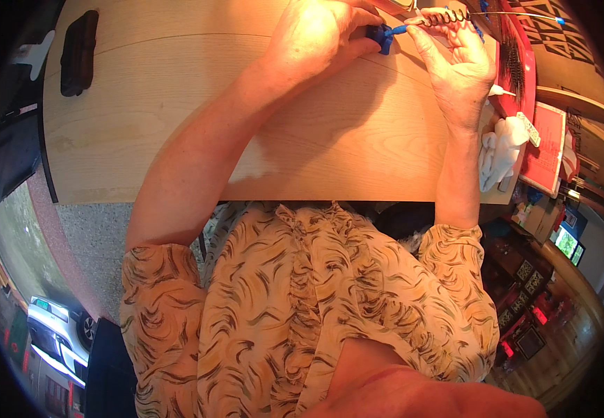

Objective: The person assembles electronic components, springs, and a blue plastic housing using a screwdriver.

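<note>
At the far side of the table, my left hand is closed on a crumpled blue piece that looks like ribbon or thin fabric. A narrow blue tip runs from it to my right hand, whose thumb and fingers pinch near it. Along the right fingers lies a dark spiral coil. From its right end a thin wire reaches out, with a small blue spot on it. The upper frame edge cuts off part of the left hand, and the fingers partly hide the join.
A dark oblong case lies at the table's far left. Along the right edge are a red tray with dark bristly strands, a white nozzle, a crumpled white cloth and a red-and-white box.
</note>
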### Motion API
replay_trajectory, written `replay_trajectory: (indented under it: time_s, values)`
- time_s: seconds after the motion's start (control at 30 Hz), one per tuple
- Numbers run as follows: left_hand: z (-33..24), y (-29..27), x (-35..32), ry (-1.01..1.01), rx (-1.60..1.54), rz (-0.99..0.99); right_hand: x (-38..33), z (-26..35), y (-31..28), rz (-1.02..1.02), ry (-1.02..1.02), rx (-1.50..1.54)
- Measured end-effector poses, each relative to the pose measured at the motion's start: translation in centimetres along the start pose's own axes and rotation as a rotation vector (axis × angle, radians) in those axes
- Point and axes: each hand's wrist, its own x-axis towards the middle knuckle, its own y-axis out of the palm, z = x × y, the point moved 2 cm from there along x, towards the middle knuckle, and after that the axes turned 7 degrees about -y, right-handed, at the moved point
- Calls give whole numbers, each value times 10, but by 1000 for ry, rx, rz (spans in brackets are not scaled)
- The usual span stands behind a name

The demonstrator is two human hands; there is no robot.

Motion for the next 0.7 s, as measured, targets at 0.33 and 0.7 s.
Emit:
replay_trajectory:
  time_s: [0.33,0.7]
  values:
    - [2,-3,3,-220,-81,128,-1,0,0,8,49,48]
    - [-10,-6,8,-135,-122,142,-3,-3,-1,21,14,22]
